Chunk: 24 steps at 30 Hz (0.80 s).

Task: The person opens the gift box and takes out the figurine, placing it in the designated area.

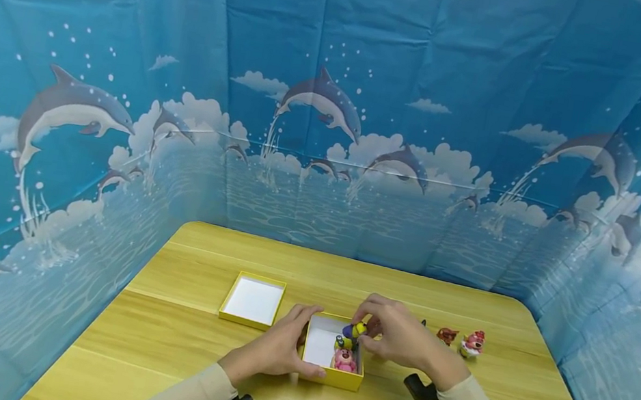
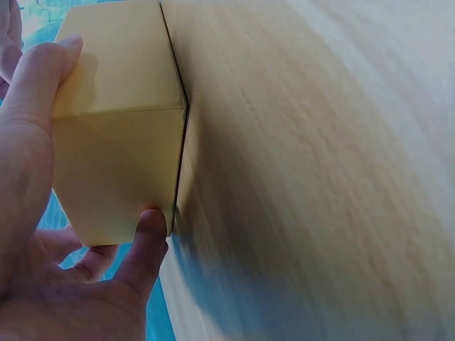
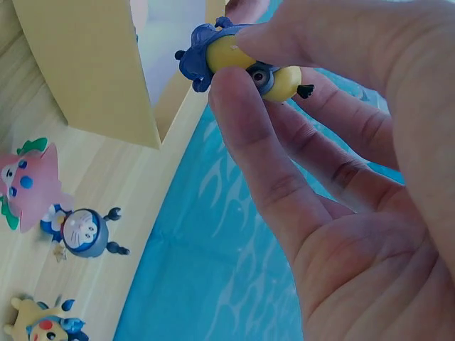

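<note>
A yellow open-topped box [image 1: 331, 377] with a white inside stands on the table. My left hand [image 1: 287, 348] grips its left end, the thumb on the front wall and the fingers round the far side. Over the box's right part, my right hand [image 1: 400, 335] pinches a small yellow minion figurine [image 3: 226, 54] with blue on it between thumb and fingertips. Inside the box, a pink bear figurine [image 1: 344, 361] sits at the front right, with another small yellow figure [image 1: 341, 343] just behind it.
To the left lies a yellow-edged lid [image 1: 252, 299], white side up. On the table right of the box stand a red-brown figurine [image 1: 447, 335] and a pink-and-red one [image 1: 472, 343]. The right wrist view also shows a grey-blue cat figurine [image 3: 85, 233] and a yellow one [image 3: 43, 327].
</note>
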### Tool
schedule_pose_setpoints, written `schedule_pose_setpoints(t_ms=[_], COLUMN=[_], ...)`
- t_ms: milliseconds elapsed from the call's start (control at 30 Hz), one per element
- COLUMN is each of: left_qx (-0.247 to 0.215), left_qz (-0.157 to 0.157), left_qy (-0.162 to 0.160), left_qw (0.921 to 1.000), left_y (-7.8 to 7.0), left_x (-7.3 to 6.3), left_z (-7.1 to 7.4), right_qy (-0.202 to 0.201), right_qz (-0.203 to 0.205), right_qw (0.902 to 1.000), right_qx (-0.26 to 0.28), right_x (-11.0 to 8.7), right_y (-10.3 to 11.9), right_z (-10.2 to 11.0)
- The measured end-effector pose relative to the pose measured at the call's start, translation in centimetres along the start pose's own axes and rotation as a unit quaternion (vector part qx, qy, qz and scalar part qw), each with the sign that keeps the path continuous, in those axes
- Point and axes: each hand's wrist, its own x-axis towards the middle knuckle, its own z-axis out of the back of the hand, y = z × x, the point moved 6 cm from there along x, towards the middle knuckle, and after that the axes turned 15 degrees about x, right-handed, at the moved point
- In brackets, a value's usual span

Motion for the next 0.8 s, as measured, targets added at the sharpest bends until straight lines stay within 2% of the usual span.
schedule_pose_setpoints(t_ms=[333, 800], left_qx=[0.002, 0.006], left_qz=[-0.002, -0.001], left_qy=[-0.003, -0.005], left_qw=[1.0000, 1.0000], left_y=[0.0, 0.1], left_x=[0.0, 0.1], left_z=[0.0, -0.1], right_qy=[-0.010, -0.018], right_qz=[0.010, -0.007], right_qw=[0.9998, 0.9998], right_qx=[-0.016, -0.011], right_x=[-0.8, -2.0], right_y=[0.0, -0.8], right_z=[1.0, 2.2])
